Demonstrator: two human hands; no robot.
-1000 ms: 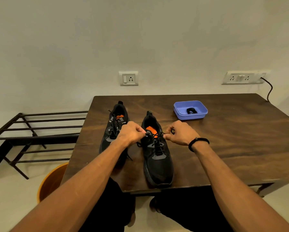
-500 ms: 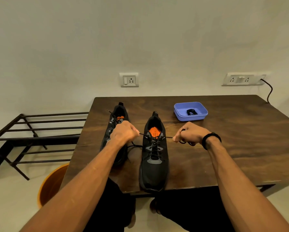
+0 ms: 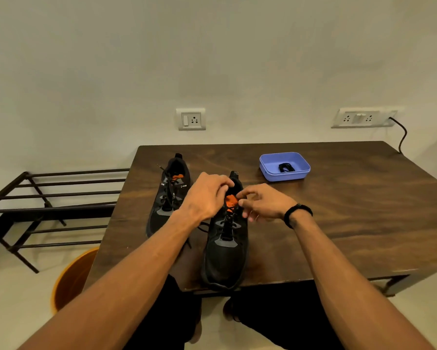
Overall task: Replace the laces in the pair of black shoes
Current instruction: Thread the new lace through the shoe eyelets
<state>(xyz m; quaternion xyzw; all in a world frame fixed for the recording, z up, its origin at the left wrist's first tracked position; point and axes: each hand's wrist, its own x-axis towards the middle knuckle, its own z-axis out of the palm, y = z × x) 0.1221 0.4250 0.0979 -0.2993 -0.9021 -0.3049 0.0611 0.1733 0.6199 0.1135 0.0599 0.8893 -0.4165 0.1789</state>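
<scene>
Blue plastic tray (image 3: 268,170) on the wooden table (image 3: 338,210) holds 1 coiled black lace (image 3: 285,168). 2 black shoes side by side: left shoe (image 3: 168,198), right shoe (image 3: 225,248). Left hand (image 3: 207,195) and right hand (image 3: 263,202) meet at the right shoe's collar, fingers curled; grip unclear.

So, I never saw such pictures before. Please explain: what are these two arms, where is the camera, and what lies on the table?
There is no machine here. A person wears one camera on the head, looking forward and down, so you see their own bare arms. The left hand and right hand work at the top of the near shoe, around its lace; whether either pinches it is hidden. A second shoe stands left of it on the table. A tray farther back holds a coiled lace.
</scene>
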